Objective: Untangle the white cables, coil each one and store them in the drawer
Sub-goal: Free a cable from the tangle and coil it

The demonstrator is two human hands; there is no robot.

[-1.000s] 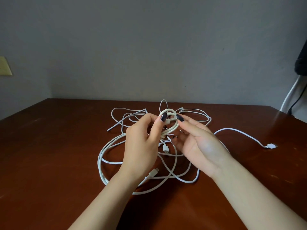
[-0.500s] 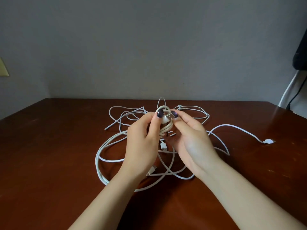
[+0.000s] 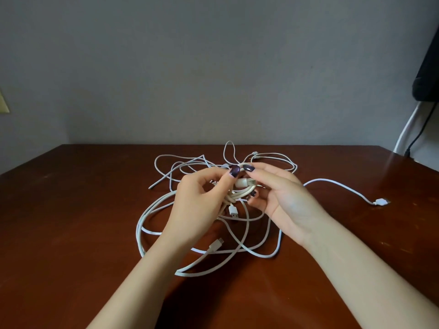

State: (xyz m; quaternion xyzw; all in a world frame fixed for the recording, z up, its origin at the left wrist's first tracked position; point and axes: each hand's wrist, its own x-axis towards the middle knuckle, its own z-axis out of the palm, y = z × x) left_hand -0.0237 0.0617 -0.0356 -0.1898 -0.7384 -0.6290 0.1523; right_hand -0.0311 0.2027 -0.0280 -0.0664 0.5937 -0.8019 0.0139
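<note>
White cables (image 3: 234,211) sprawl well inside the table (image 3: 71,233) edges — left hand (image 3: 202,205) and right hand (image 3: 282,200) pinch their bundle (image 3: 244,185).

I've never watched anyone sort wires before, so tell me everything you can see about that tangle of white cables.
The white cables are thin, smooth, plastic-looking cords heaped in overlapping loops on the brown table, knotted together. Several ends carry small plugs; one strand trails right to a plug lying alone. At the middle, the left hand and right hand pinch a small raised bundle of loops.
</note>
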